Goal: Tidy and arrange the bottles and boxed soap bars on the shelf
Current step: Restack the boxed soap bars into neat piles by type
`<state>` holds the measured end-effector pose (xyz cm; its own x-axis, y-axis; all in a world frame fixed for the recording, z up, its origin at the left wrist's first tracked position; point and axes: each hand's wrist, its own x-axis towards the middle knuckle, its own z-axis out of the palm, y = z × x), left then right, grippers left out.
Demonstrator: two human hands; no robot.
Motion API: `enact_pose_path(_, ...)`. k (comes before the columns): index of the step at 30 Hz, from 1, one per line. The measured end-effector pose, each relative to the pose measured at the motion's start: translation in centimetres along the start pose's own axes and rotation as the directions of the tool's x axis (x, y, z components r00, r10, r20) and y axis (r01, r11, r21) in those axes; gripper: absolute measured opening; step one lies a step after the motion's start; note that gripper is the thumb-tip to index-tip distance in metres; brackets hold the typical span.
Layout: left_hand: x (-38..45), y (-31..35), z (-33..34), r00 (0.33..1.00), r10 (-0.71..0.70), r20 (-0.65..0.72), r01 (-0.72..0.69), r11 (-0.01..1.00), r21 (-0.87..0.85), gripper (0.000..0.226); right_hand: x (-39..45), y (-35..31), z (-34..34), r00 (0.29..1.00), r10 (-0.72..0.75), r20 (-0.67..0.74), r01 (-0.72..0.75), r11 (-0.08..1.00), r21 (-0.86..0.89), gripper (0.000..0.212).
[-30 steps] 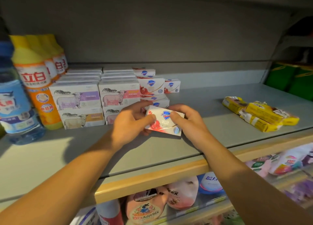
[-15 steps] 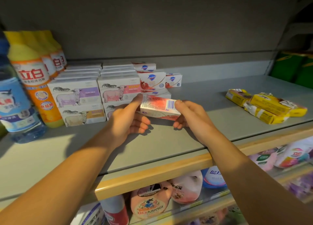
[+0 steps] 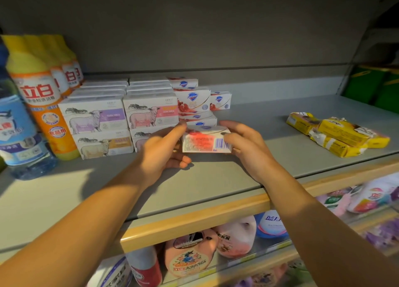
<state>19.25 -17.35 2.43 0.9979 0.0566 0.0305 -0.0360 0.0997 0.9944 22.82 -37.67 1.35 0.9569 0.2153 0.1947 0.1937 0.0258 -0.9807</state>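
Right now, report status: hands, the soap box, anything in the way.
Left hand and right hand both on the white soap box, barcode face toward camera. Box held by the white soap stack. Nothing between them.

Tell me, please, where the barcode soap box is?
The soap box sits mid-frame, held between left hand and right hand, just before the white-and-red soap stack.

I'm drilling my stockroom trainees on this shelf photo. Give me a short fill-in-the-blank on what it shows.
1. The white soap box is held by ____ hands.
2. The side of that box facing the camera carries a ____ printed in blue.
3. The boxes with a sheep drawing are stacked ____ high.
4. The loose yellow packets lie to the ____ of the hands.

Missing words: both; barcode; two; right
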Motion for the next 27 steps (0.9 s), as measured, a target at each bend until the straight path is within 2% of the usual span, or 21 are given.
enact_pose_path(4,0.03,-0.06,0.35,0.998,0.034,-0.049,-0.031,0.998,0.052,0.024,-0.33,-0.05,0.10,0.996,-0.084,-0.006,0.083,0.995,-0.046,0.028)
enact_pose_path(6,0.05,-0.10,0.40,0.996,0.066,-0.061,-0.063,0.996,0.059,0.015,-0.50,-0.23,0.18,0.993,-0.118,-0.005,0.118,0.991,-0.060,0.031)
enact_pose_path(11,-0.12,-0.10,0.48,0.988,0.144,-0.055,-0.135,0.981,0.136,0.028,-0.47,-0.19,0.10,0.995,-0.096,-0.025,0.094,0.994,-0.058,0.046)
enact_pose_path(14,-0.25,0.02,0.58,0.978,0.200,-0.062,-0.185,0.965,0.188,0.025,-0.35,-0.09,0.07,0.998,-0.054,-0.039,0.053,0.998,-0.023,0.043)
enact_pose_path(18,-0.21,0.08,0.71,0.951,0.308,-0.038,-0.286,0.918,0.275,0.033,-0.17,-0.04,0.17,0.999,-0.046,-0.022,0.047,0.996,0.081,0.033)
enact_pose_path(23,0.03,-0.10,0.58,0.919,0.394,-0.024,-0.372,0.884,0.282,0.037,-0.27,-0.06,0.14,0.992,-0.118,-0.034,0.119,0.993,0.023,0.037)
enact_pose_path(27,0.05,-0.18,0.50,0.911,0.411,0.040,-0.407,0.878,0.250,0.036,-0.49,-0.07,0.22,0.984,-0.176,-0.014,0.173,0.978,-0.116,0.047)
